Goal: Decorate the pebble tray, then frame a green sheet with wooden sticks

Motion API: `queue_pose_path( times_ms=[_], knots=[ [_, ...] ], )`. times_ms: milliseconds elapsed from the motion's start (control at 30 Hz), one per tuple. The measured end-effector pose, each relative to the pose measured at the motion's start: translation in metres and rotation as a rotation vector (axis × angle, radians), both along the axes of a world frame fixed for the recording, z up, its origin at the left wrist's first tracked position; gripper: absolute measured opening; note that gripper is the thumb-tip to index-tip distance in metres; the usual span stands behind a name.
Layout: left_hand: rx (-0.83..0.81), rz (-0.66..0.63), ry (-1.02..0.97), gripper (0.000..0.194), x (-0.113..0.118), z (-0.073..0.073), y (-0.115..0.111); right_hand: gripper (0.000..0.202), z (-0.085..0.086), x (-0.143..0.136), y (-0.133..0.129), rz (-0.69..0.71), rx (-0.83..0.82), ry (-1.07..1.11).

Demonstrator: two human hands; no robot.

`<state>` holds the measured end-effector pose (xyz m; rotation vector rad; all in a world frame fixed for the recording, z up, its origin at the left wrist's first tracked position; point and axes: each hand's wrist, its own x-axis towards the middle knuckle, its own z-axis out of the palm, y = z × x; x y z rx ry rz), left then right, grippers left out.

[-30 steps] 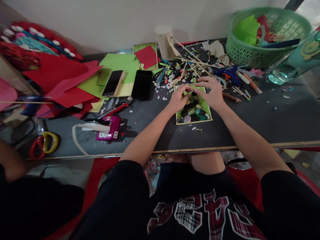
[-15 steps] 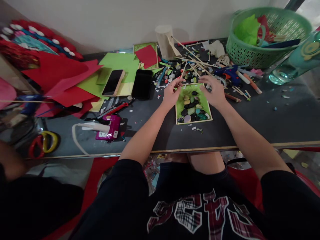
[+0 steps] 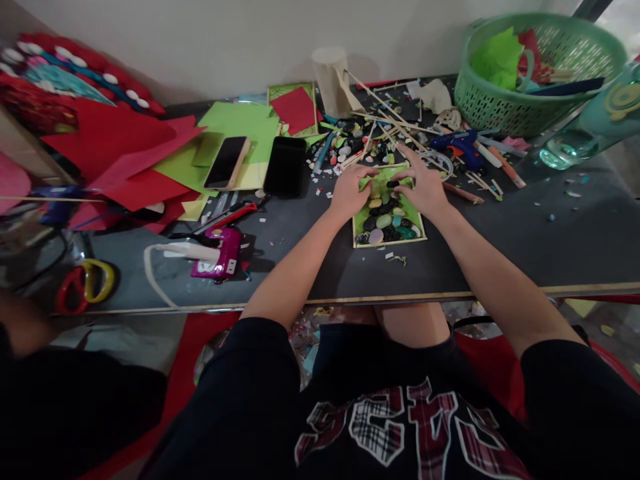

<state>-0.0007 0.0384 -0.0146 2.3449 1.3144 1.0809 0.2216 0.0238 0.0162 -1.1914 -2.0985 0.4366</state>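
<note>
A small green panel (image 3: 363, 205) with a thin pale stick border lies on the dark table. Several smooth pebbles (image 3: 384, 221) in black, green, yellow, teal and pale purple cover its lower and middle part. My left hand (image 3: 349, 191) curves over the panel's upper left side, thumb and fingers apart. Over the upper right side is my right hand (image 3: 425, 189), its index finger raised and its thumb near a black pebble (image 3: 393, 184). Whether a fingertip touches that pebble I cannot tell. Both hands partly cover the panel's upper part.
Behind the panel lie thin sticks (image 3: 400, 123) and loose pebbles. A blue glue gun (image 3: 461, 148), a green basket (image 3: 500, 110) and a bottle (image 3: 567, 143) stand right. Leftward are two phones (image 3: 285, 167), coloured paper (image 3: 130, 160), a purple socket block (image 3: 223, 253) and scissors (image 3: 97, 280).
Both hands have come closer together and lower over the panel's upper half. The fingers of my right hand have moved in beside the top black pebble.
</note>
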Motion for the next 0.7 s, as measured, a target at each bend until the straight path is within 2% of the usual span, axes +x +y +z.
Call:
queue_pose_path(
  times_ms=[267,467,700],
  knots=[
    [-0.009,-0.019,0.022,0.023,0.002,0.002,-0.004,0.076,0.006,0.011,0.004,0.166,-0.073,-0.066],
    [-0.012,-0.034,0.071,0.025,0.005,0.008,-0.009,0.065,0.004,0.008,0.002,0.151,-0.05,-0.055],
    [-0.012,-0.057,0.085,0.021,0.004,0.009,-0.009,0.065,0.006,0.002,-0.003,0.105,-0.06,-0.001]
  ],
)
